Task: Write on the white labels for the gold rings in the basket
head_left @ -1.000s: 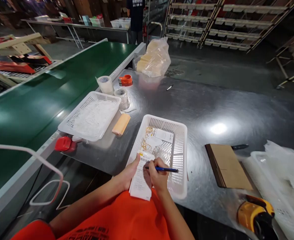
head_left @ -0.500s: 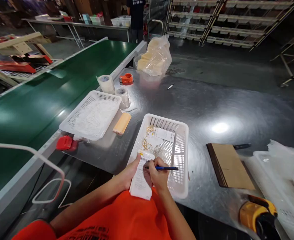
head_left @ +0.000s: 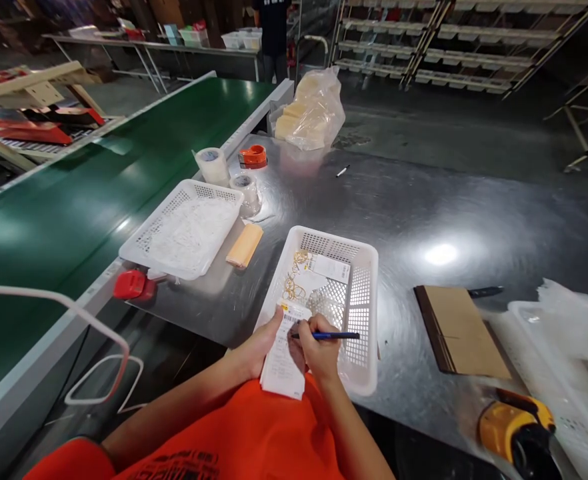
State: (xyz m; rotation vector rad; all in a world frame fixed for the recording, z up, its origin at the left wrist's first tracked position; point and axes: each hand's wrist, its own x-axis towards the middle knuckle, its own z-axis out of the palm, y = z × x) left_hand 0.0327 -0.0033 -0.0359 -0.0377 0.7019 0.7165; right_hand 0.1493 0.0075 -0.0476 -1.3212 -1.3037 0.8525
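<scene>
My left hand [head_left: 260, 350] grips a stack of white printed paper slips [head_left: 281, 367] by its left edge, thumb on top near a barcode. A blue pen [head_left: 331, 335] is pinched in my right hand [head_left: 321, 350], its tip on or just over the top slip. Both hands are at the near edge of a white perforated basket [head_left: 369, 267]. Inside that basket lie more white slips [head_left: 329, 268] and several gold-coloured loops [head_left: 294, 288], perhaps rubber bands. My left fingers under the stack are hidden.
Left of the basket are a white tray of clear bags [head_left: 189, 227], a tan packet [head_left: 245, 245], tape rolls [head_left: 213, 167] and a red tape dispenser [head_left: 253, 157]. Brown cardboard [head_left: 467, 333] and a yellow-black tool [head_left: 514, 427] sit right. A green conveyor [head_left: 99, 180] runs along the left.
Almost nothing differs. The pen and my right hand have shifted very slightly to the right, and the whole view has moved a little.
</scene>
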